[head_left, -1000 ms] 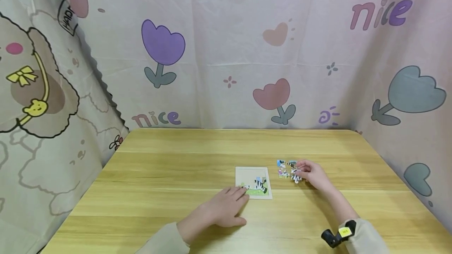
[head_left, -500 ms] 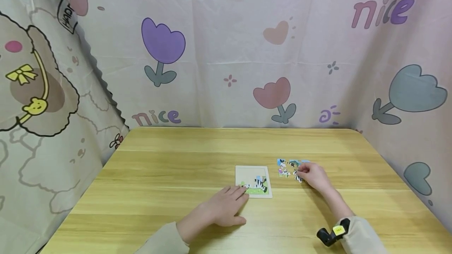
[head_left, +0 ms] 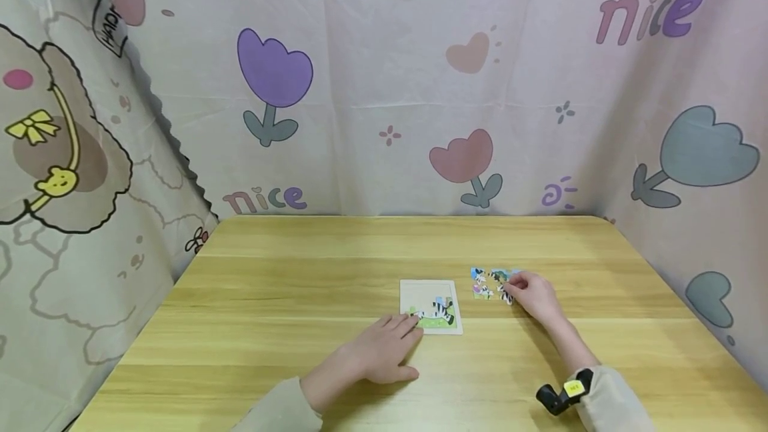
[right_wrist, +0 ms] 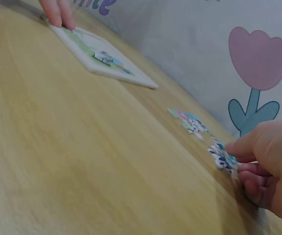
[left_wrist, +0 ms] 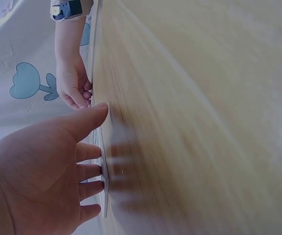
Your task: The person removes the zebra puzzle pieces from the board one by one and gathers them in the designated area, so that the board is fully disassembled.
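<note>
A square puzzle board (head_left: 417,291) with a pale rim lies mid-table, zebra and grass pieces (head_left: 441,317) fitted along its lower part. My left hand (head_left: 385,352) rests flat with straight fingertips over the board's lower left corner. To the right of the board, several loose puzzle pieces (head_left: 482,293) lie spread on the table. There my right hand (head_left: 536,297) pinches a black-and-white striped puzzle piece (head_left: 507,293) between thumb and index finger, low over the tabletop. In the right wrist view that piece (right_wrist: 220,159) shows at the fingertips, partly hidden by the hand (right_wrist: 272,169).
The wooden table (head_left: 288,285) extends to a printed curtain (head_left: 360,85) along its back edge. Curtain also hangs at both sides. A black wrist camera (head_left: 564,395) sits at the right sleeve cuff.
My right thumb and fingers have closed in on the striped piece, which has shifted slightly right and away from me. The left hand and the board have stayed in place.
</note>
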{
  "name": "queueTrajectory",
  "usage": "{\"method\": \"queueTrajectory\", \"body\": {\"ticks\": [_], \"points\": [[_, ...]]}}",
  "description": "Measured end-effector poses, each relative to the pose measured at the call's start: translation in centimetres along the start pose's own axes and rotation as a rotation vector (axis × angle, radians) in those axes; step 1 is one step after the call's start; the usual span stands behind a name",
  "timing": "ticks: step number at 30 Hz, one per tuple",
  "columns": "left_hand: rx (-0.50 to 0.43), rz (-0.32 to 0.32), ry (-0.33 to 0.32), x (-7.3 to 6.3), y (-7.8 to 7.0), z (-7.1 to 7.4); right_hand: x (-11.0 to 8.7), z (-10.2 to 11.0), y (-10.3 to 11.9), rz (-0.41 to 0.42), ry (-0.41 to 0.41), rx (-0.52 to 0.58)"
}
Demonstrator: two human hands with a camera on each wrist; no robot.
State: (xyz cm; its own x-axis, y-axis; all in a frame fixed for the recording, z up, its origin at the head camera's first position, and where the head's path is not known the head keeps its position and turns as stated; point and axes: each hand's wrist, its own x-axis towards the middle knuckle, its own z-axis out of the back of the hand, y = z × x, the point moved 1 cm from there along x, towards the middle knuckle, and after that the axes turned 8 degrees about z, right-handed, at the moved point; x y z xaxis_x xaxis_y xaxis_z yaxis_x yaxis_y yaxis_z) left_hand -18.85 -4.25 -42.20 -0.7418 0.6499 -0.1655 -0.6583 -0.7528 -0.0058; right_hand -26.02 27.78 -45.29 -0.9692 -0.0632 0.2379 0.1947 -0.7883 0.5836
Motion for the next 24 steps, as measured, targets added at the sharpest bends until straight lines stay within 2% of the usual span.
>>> {"method": "queueTrajectory", "body": {"ticks": [6,11,16,24], "points": [[0.009,0.001,0.0,0.0,0.0,0.0,0.0,0.4,0.5,-0.001,0.002,0.04],[0.018,-0.001,-0.006,0.0,0.0,-0.1,0.1,0.4,2.3,-0.006,0.034,0.121],[0.027,-0.003,-0.006,0.1,0.0,-0.2,0.4,-0.4,4.8,0.052,0.087,0.241],[0.037,-0.026,-0.024,0.4,-0.2,0.1,0.8,-2.5,7.7,0.169,0.21,0.295]]}}
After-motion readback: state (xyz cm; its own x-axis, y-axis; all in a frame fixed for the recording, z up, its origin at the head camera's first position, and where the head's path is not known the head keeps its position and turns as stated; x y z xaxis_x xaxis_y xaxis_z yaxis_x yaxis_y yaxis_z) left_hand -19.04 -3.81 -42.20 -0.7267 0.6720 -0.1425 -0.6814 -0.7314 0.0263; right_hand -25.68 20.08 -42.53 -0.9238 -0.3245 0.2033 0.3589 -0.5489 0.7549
